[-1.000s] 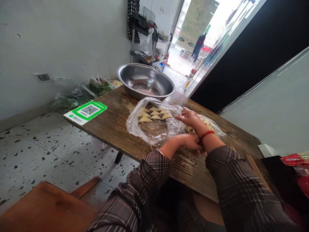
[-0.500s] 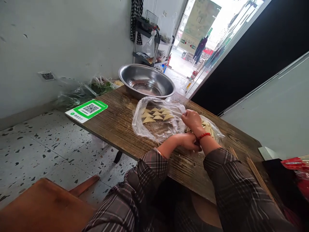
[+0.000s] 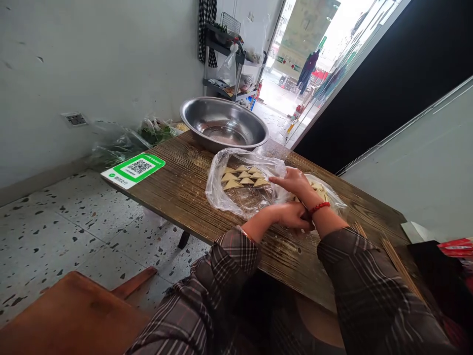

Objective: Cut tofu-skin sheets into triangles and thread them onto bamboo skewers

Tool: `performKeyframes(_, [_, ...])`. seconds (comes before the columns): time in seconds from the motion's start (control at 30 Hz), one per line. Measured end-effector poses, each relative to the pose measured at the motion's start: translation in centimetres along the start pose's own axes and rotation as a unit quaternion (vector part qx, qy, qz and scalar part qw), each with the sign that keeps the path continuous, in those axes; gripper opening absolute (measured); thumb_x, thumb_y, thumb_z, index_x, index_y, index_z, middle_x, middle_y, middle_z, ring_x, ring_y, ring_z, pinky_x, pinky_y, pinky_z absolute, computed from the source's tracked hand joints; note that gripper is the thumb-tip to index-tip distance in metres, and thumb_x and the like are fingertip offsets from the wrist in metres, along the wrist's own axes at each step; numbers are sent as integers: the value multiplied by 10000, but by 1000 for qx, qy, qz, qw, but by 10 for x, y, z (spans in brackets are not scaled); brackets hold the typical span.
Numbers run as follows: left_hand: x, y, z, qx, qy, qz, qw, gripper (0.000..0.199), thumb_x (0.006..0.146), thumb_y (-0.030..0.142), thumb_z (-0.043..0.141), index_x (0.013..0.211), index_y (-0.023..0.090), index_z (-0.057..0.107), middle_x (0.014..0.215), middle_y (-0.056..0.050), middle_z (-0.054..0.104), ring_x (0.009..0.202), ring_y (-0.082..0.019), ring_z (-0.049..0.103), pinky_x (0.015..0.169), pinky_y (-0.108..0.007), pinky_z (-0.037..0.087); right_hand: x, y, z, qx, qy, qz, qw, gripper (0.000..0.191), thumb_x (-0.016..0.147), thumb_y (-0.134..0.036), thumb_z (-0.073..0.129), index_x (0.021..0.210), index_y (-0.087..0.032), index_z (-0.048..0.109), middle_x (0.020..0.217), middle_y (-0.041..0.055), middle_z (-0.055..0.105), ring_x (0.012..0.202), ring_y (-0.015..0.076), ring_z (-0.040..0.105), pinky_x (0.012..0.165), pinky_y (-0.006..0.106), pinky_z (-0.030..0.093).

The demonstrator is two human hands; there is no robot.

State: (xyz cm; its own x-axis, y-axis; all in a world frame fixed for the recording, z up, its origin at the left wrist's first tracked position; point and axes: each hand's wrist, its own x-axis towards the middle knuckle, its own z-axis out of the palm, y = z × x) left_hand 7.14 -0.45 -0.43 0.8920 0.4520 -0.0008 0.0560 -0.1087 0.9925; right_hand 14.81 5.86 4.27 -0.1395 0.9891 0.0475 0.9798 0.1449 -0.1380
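A clear plastic bag (image 3: 218, 195) lies spread on the wooden table with several pale, triangular pieces (image 3: 247, 181) in rows on it. They look like folded tofu sheet or dough, and thin sticks (image 3: 242, 199) run from them toward me. My right hand (image 3: 295, 181) is at the bag's right side, fingers bent on the plastic and one digit stretched toward the triangles. Just below, under my right wrist, my left hand (image 3: 295, 217) is closed; what it holds is hidden. Behind my right wrist, a second plastic bag (image 3: 334, 197) holds more pale strips or pieces (image 3: 320, 187).
A large steel basin (image 3: 225, 123) stands at the table's (image 3: 177, 182) far end. A green QR-code card (image 3: 136, 169) lies at the left corner. Thin wooden skewers (image 3: 401, 266) lie at the right edge. A brown stool (image 3: 70, 315) is at lower left; a shelf rack (image 3: 225, 54) stands beyond.
The bag with the triangles has slid slightly right. My right hand has shifted a little right and a digit now stretches out. My left hand has moved slightly right, still closed.
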Motion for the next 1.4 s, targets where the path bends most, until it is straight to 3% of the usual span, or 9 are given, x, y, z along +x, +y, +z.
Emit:
performKeyframes(0.1, [0, -2, 1, 8, 31, 6, 999, 117, 815, 144, 587, 909, 85, 626, 830, -93, 702, 669, -185, 709, 679, -383, 622, 1, -4, -4, -91, -17, 24, 995, 362, 822, -495, 648, 905, -153, 729, 969, 168, 743, 899, 290, 680, 689, 318, 453])
performKeyframes(0.2, [0, -3, 2, 27, 45, 0, 999, 131, 812, 164, 603, 916, 87, 624, 828, -93, 682, 662, -192, 702, 654, -378, 613, 1, -4, -6, -102, 52, 41, 993, 286, 894, -376, 530, 931, -173, 727, 956, 158, 743, 919, 289, 682, 685, 321, 438])
performKeyframes(0.37, [-1, 1, 0, 32, 37, 1, 999, 122, 828, 188, 609, 910, 98, 618, 813, -63, 673, 599, -143, 672, 609, -310, 589, 0, 2, -4, -74, 69, 35, 994, 306, 905, -419, 514, 879, -181, 705, 907, 134, 736, 855, 269, 665, 656, 316, 414])
performKeyframes(0.5, [-2, 6, -2, 36, 22, 1, 999, 114, 861, 181, 588, 866, 89, 656, 809, -51, 685, 615, -116, 669, 624, -260, 562, -5, 11, -8, 7, 64, -5, 998, 374, 859, -507, 607, 934, -155, 710, 863, 103, 722, 785, 232, 637, 684, 313, 438])
performKeyframes(0.67, [-11, 16, -4, -26, -29, 41, 998, 237, 857, 325, 680, 930, 105, 730, 904, -64, 738, 721, -124, 700, 685, -233, 560, -28, 12, -37, 184, 202, -82, 958, 338, 890, -348, 560, 1096, -135, 722, 1010, 103, 721, 833, 180, 636, 773, 301, 494])
performKeyframes(0.8, [-17, 25, 3, -116, -212, 61, 969, 476, 773, 527, 752, 1021, 121, 739, 1068, -91, 740, 835, -183, 734, 733, -273, 594, -46, -3, -54, 275, -8, -122, 954, 300, 897, -332, 552, 1027, -151, 753, 856, 58, 744, 728, 142, 642, 693, 266, 507])
performKeyframes(0.93, [-9, 20, 17, -125, -289, 29, 949, 507, 716, 543, 792, 1018, 138, 742, 985, -63, 749, 860, -223, 745, 713, -298, 613, -46, -18, -39, 246, -215, -130, 936, 293, 909, -284, 540, 1092, -192, 749, 892, 32, 764, 694, 112, 646, 585, 209, 458])
performKeyframes(1.13, [7, 3, 30, -105, -289, -36, 951, 428, 662, 485, 835, 903, 144, 743, 871, -24, 751, 773, -228, 735, 681, -320, 620, -30, -18, -3, 36, -125, -97, 987, 193, 857, -246, 611, 859, -173, 790, 727, 51, 727, 694, 158, 627, 626, 246, 399])
performKeyframes(1.4, [9, 2, 34, -24, -249, -12, 968, 337, 691, 407, 826, 865, 122, 781, 878, -57, 776, 837, -250, 729, 717, -310, 611, -21, -7, 23, 86, -161, -34, 983, 306, 836, -330, 592, 641, -154, 749, 460, -12, 575, 481, 101, 506, 502, 219, 339])
